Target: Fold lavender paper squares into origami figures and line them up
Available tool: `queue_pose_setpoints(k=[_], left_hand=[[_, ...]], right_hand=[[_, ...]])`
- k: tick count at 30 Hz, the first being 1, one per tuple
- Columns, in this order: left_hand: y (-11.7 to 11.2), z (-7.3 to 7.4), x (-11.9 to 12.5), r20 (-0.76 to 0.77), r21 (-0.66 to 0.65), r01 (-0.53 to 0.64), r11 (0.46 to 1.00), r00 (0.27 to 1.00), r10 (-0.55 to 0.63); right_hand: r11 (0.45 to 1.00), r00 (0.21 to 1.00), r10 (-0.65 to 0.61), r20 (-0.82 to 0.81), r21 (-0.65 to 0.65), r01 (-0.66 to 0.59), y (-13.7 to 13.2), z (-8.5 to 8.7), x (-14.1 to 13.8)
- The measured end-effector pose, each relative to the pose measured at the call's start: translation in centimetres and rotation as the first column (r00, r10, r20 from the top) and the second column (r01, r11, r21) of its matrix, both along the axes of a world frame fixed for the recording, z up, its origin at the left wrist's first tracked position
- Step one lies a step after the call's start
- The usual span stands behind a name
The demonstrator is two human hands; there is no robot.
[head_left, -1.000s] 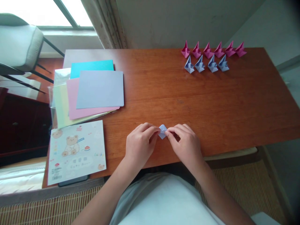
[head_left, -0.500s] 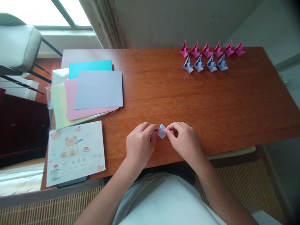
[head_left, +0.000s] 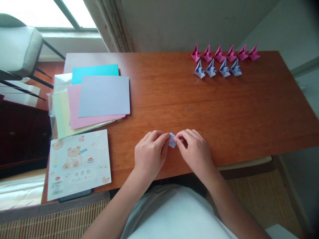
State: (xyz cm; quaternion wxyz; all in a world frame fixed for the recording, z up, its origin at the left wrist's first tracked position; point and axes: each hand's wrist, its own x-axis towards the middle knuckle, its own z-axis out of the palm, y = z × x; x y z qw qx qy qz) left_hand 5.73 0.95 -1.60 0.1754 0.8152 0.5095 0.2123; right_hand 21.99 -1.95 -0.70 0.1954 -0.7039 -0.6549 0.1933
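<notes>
A small folded piece of pale blue paper (head_left: 172,141) is pinched between my two hands, just above the front part of the wooden table (head_left: 159,99). My left hand (head_left: 151,149) is closed on its left side with thumb and forefinger. On the opposite edge, the thumb and forefinger of my right hand (head_left: 195,147) grip it too. The fingers cover part of the paper, so its exact folds are partly hidden.
Pink folded paper figures (head_left: 219,54) stand in a row at the far right, with pale blue folded figures (head_left: 224,69) before them. Coloured paper sheets (head_left: 104,96) lie stacked at the left, above a bear-printed pad (head_left: 79,166). A chair (head_left: 20,49) stands beyond the table.
My right hand has shifted slightly left, closer to the left hand. The folded paper shows a little less between the fingers. Both hands keep their pinch.
</notes>
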Motion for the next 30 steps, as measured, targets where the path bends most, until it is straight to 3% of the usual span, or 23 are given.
queue_pose_setpoints(k=[17,22,30], left_hand=[[0.03,0.48,-0.06,-0.032,-0.013,0.025,1.000,0.999,-0.026],[0.11,0.55,-0.09,-0.046,-0.021,0.029,0.999,0.999,-0.030],[0.05,0.36,-0.12,-0.061,0.002,0.017,1.000,0.998,-0.016]], right_hand=[[0.989,0.993,0.091,-0.073,0.125,-0.082,-0.33,-0.62,0.23],[0.993,0.993,0.085,-0.086,0.088,-0.077,0.01,-0.64,0.12],[1.000,0.999,0.027,0.038,0.006,-0.027,0.30,-0.15,-0.49]])
